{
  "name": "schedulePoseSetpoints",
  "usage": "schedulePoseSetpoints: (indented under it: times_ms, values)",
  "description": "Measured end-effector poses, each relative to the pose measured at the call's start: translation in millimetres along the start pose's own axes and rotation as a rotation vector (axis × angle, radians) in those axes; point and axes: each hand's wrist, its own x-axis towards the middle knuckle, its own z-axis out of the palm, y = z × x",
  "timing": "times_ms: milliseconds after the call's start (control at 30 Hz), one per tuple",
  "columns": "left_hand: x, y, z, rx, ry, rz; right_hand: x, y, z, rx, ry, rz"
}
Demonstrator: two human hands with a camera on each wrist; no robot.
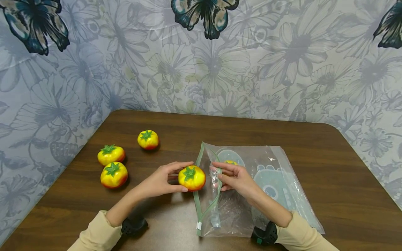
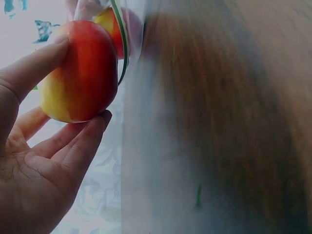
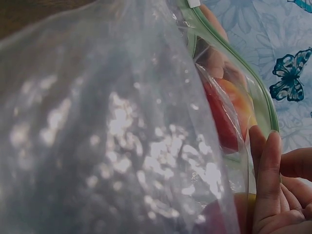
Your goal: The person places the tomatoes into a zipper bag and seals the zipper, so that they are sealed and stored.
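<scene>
My left hand (image 1: 168,179) holds a glossy yellow-and-red tomato (image 1: 192,178) with a green star-shaped leaf top, thumb on the near side and fingers on the far side. The tomato is right at the open mouth of a clear zip bag (image 1: 233,209) with a green rim. At that mouth my right hand (image 1: 235,177) pinches the bag's edge, holding it apart; its fingers (image 3: 268,170) lie along the green rim in the right wrist view. Inside the bag sits another tomato (image 1: 231,162), partly hidden by the right hand.
Two tomatoes (image 1: 111,155) (image 1: 114,175) stand close together on the left of the brown table (image 1: 282,132), and a third tomato (image 1: 148,139) is farther back. A white slider (image 1: 199,226) sits at the rim's near end. Behind the table hangs a flowered wall covering (image 1: 220,76).
</scene>
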Motion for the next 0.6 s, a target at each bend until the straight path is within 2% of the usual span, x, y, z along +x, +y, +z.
schedulePoseSetpoints:
  times_ms: [233,600]
  values:
    - [3.0,-0.5,6.6,0.085,-0.023,0.017,-0.7,-1,0,0.008,-0.007,0.005]
    - [9.5,2.6,15.2,0.16,-0.061,0.042,0.8,0,0,0.006,-0.004,0.009]
